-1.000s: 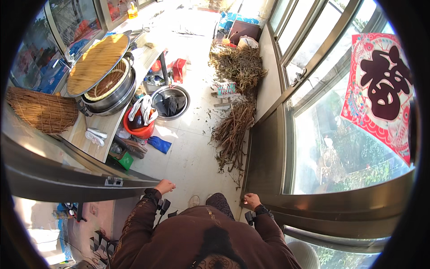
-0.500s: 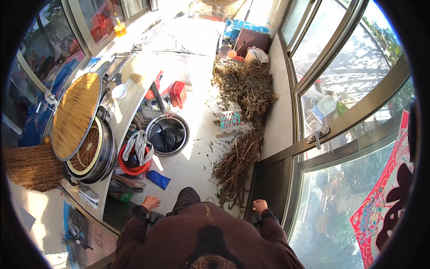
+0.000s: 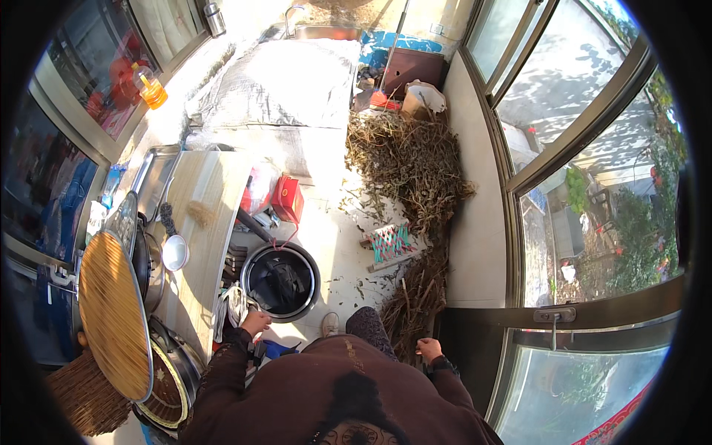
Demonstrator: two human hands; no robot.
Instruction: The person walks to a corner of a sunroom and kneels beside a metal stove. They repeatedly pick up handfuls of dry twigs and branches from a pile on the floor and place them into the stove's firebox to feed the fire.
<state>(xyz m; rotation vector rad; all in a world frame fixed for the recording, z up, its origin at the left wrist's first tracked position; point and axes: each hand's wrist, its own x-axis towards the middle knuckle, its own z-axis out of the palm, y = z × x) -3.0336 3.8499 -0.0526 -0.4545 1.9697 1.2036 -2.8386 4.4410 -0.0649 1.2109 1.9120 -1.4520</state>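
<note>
My left hand (image 3: 256, 322) is empty, its fingers loosely bent and apart. It hangs beside the near rim of a round dark basin (image 3: 312, 278) on the floor, which has something black in it. Pale cloth strips (image 3: 236, 304) lie just left of that hand, partly hidden by my sleeve. My right hand (image 3: 428, 349) also appears empty, its fingers slightly curled. It is nearest to a heap of dry brown stalks (image 3: 415, 304) along the right wall. Between my arms, one shoe (image 3: 331, 323) shows on the floor.
A low stool with a woven seat (image 3: 391, 243) stands ahead beside more dried plants (image 3: 404, 159). To the left, a wooden counter (image 3: 200, 193) carries a white bowl (image 3: 175, 253), pans and a large round woven tray (image 3: 111, 311). A red box (image 3: 287, 199) sits behind the basin. A glass door (image 3: 586, 386) is at right.
I have stepped forward into the room: the basin, stool and counter are nearer. My left hand has come close to the basin's rim. Both hands remain empty.
</note>
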